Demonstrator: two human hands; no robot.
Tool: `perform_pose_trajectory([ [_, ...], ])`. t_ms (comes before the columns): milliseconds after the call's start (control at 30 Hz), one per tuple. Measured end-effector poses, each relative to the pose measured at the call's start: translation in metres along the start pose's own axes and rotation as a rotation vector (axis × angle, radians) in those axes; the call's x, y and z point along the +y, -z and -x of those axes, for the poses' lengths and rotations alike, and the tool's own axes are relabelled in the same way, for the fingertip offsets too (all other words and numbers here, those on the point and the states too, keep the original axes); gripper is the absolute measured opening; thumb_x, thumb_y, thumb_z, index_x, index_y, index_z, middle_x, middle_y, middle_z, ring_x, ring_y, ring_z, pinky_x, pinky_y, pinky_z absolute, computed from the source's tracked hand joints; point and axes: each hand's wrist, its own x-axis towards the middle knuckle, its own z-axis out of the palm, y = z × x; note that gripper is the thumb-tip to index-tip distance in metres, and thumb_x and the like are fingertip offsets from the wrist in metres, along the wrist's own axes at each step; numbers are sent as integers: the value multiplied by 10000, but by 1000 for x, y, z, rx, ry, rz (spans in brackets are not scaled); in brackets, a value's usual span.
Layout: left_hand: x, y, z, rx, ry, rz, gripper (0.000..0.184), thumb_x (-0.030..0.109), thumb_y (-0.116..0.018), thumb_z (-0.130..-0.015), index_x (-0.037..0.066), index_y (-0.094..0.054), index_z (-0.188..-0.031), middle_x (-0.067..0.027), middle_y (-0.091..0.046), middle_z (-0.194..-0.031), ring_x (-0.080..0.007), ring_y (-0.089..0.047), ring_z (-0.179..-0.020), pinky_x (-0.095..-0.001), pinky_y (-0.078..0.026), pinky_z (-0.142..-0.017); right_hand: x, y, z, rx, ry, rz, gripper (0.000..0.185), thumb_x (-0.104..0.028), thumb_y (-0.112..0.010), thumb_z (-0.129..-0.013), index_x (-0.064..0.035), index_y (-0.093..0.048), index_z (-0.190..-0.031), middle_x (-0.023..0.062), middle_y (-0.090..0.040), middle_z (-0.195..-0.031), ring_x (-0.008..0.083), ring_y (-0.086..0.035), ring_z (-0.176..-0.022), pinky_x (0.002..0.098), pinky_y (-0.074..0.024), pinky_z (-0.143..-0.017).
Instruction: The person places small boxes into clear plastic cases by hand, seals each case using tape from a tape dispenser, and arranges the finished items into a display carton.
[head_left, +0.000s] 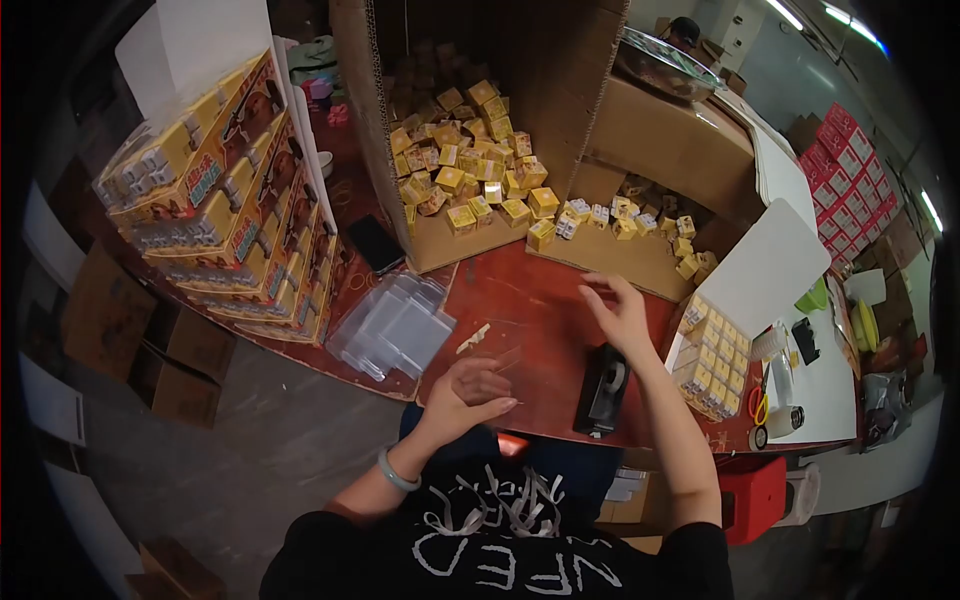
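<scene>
My left hand (pixel 467 396) is over the near part of the red table (pixel 515 300), palm turned inward and fingers apart; slight blur lies about its fingertips, and I see nothing held. Just beyond it is a small crumpled pale scrap (pixel 474 338). My right hand (pixel 617 312) is raised above the table, thumb and fingers spread, holding nothing visible. Below its wrist stands a black tape dispenser (pixel 598 400). Flat clear plastic sleeves (pixel 392 328) lie in a pile to the left. Many small yellow boxes (pixel 490 160) fill a large carton ahead of both hands.
Stacked display trays (pixel 225 215) of small packs rise on the left, near a dark phone (pixel 376 245). A second carton (pixel 630 255) holds more small boxes. At right are a white box filled with rows of packs (pixel 715 360), scissors (pixel 760 405) and a red stool (pixel 752 497).
</scene>
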Motion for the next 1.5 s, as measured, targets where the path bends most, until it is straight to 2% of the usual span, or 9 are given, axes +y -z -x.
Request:
perform_pose_trajectory([
  [133, -6, 12, 0, 30, -97, -94, 744, -11, -813, -747, 47, -358, -1332, -61, -566, -918, -132, -618, -836, -251, -532, -725, 91, -54, -106, 19, 172, 405, 492, -197, -795, -773, -2, -569, -1164, 204, -622, -1083, 365, -600, -1003, 401, -489, -905],
  [367, 3, 28, -5, 177, -69, -319, 818, -49, -825, -700, 54, -327, -1341, -66, -542, -963, -114, -568, -786, -232, -489, -671, 132, -111, -158, 35, 6, 475, 629, -187, -827, -714, -54, -499, -1234, 208, -529, -1188, 376, -522, -1116, 425, -457, -958],
  [567, -7, 49, -7, 247, -57, -291, 773, -37, -814, -720, 41, -329, -1317, -100, -558, -1049, -111, -560, -790, -234, -496, -658, 43, -95, -15, -240, -1, -225, 535, -23, -765, -729, -87, -593, -1232, 136, -491, -1073, 262, -521, -1088, 329, -508, -886],
  [867, 10, 29, 7, 324, -25, -673, 805, 145, -879, -679, 26, -389, -1307, -96, -625, -957, -127, -617, -800, -274, -522, -706, 40, -123, 138, 59, 172, 259, 486, -122, -846, -671, -73, -548, -1051, 169, -499, -1241, 407, -450, -1269, 494, -371, -1023],
  [1000, 4, 38, 14, 351, -173, -767, 800, 150, -876, -682, 49, -390, -1309, -86, -609, -949, -143, -602, -841, -294, -517, -769, 25, -106, 117, -55, 219, 177, 510, -79, -816, -677, -83, -536, -1104, 174, -457, -1352, 413, -390, -1329, 503, -328, -1063],
  [1100, 10, 38, 19, 350, -207, -811, 792, 152, -873, -686, 56, -392, -1308, -78, -597, -944, -144, -587, -847, -295, -512, -781, 8, -88, 96, -427, 359, 304, 509, -16, -757, -678, -83, -529, -1129, 142, -448, -1381, 412, -375, -1344, 498, -309, -1101],
  [1267, 14, 37, 22, 319, -170, -802, 804, 158, -879, -677, 54, -389, -1306, -78, -592, -936, -143, -579, -817, -278, -509, -758, 44, -98, 78, -563, 459, 477, 507, 54, -703, -720, -49, -532, -1185, 127, -593, -1183, 322, -559, -1190, 439, -380, -1094],
  [1433, 20, 17, 23, 306, -123, -920, 818, 168, -887, -668, 44, -382, -1300, -80, -595, -923, -152, -587, -781, -273, -514, -731, -31, -65, 96, -65, 85, -697, 494, 19, -712, -842, 14, -525, -1300, 122, -557, -1294, 216, -561, -1196, 340, -497, -961],
  [1500, 13, 4, 21, 257, -182, -911, 814, 188, -886, -660, 51, -387, -1288, -78, -602, -913, -166, -599, -764, -289, -522, -714, -53, -67, 99, 14, 216, -676, 488, 23, -717, -837, 26, -544, -1293, 131, -558, -1294, 222, -563, -1195, 330, -499, -962],
])
